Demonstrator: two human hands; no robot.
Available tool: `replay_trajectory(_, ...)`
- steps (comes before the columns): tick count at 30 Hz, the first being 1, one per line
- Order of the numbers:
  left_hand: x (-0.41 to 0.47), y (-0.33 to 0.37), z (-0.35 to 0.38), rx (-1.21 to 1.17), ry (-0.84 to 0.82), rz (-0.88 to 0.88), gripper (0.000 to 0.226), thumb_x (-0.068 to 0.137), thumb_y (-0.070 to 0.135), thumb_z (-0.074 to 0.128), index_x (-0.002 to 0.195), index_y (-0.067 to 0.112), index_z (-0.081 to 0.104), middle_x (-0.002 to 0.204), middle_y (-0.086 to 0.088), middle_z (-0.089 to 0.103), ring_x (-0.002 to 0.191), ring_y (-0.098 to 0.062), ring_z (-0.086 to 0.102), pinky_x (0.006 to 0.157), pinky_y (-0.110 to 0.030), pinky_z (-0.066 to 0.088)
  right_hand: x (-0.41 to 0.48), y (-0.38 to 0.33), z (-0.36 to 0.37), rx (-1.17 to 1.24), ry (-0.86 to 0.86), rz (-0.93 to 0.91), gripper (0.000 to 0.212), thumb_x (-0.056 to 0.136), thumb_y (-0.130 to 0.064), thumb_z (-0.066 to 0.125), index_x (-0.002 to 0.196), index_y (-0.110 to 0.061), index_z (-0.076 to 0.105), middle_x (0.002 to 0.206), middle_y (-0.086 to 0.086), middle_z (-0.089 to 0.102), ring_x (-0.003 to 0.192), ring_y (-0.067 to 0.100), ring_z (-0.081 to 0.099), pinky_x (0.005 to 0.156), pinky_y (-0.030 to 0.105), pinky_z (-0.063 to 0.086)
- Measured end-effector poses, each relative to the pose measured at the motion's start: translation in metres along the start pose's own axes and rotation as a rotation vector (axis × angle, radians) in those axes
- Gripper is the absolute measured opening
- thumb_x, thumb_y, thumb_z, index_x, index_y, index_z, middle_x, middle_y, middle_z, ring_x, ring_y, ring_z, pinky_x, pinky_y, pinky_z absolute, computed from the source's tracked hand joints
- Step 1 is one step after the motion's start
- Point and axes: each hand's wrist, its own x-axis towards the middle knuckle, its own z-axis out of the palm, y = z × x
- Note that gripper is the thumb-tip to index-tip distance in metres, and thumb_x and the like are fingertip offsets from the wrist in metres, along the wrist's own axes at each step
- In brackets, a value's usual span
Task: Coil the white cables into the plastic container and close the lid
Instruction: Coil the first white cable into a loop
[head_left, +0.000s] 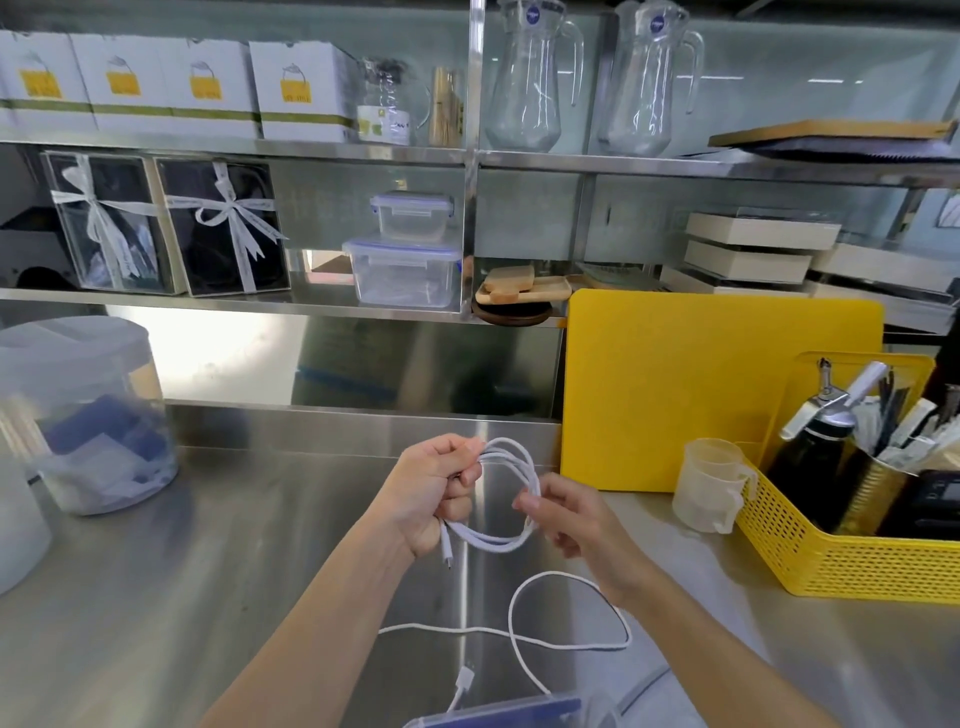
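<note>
Left hand clenched round a coiled white cable above the steel desk, right hand pinching the loop's other side. Loose tail trailing on the desk toward the plastic container at bottom edge.

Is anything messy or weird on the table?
Only a second white cable, sprawled in a loose loop on the steel counter, not coiled. The left hand and right hand hold a neat coil.
</note>
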Motion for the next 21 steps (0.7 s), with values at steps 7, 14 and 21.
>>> replay_trajectory(7,-0.002,0.003,-0.002,0.158,0.075,0.035,0.027,0.091,0.007,0.055,0.064,0.006,0.055,0.045,0.002,0.041,0.035,-0.005,0.025,0.030,-0.014,0.023,-0.002,0.005,-0.026,-0.254,0.085,-0.001,0.028,0.086,-0.031,0.057,0.067,-0.012,0.066,0.043,-0.014,0.047,0.048,0.001,0.039,0.050,0.011,0.033)
replay_trajectory(14,-0.005,-0.016,0.019,0.162,0.077,0.023,0.027,0.091,0.010,0.055,0.064,0.007,0.057,0.052,-0.003,0.044,0.034,-0.004,0.031,0.032,-0.015,0.029,0.004,-0.004,-0.003,-0.129,0.102,-0.030,0.027,0.096,-0.024,0.043,0.083,-0.007,0.060,0.063,-0.001,0.054,0.052,0.006,0.045,0.050,0.019,0.037)
replay_trajectory(21,-0.011,0.007,0.002,0.435,-0.113,-0.250,0.022,0.092,0.020,0.057,0.090,0.000,0.066,0.075,-0.017,0.071,0.064,-0.021,0.071,0.067,-0.034,0.061,0.008,-0.003,-0.015,-0.234,0.084,-0.107,0.027,0.094,-0.011,0.047,0.070,-0.015,0.059,0.053,-0.002,0.045,0.047,0.004,0.038,0.048,0.014,0.032)
